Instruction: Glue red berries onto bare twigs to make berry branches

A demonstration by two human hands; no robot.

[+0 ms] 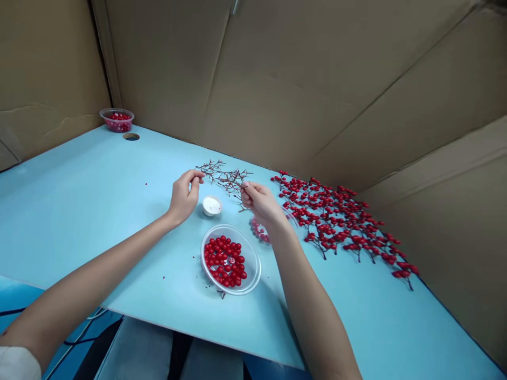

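Note:
My right hand (263, 203) is closed in a pinch at the right side of some bare brown twigs (229, 179), with a stem at its fingertips. At their left end, my left hand (185, 196) has its fingers curled and thumb close to them; whatever lies between the fingertips is too small to make out. Just below the twigs stands a small white cup (212, 206) with white stuff in it. Nearer to me, a clear round bowl (253, 269) holds loose red berries (225, 261). Another clear tub (259, 231) with red pieces is partly hidden behind my right wrist.
Many berry-covered branches (336, 216) lie spread along the right of the light blue table (99, 211). At the far left corner a clear tub (118, 121) of red berries stands by a round hole (131, 136). Cardboard walls (277, 79) enclose the back and sides.

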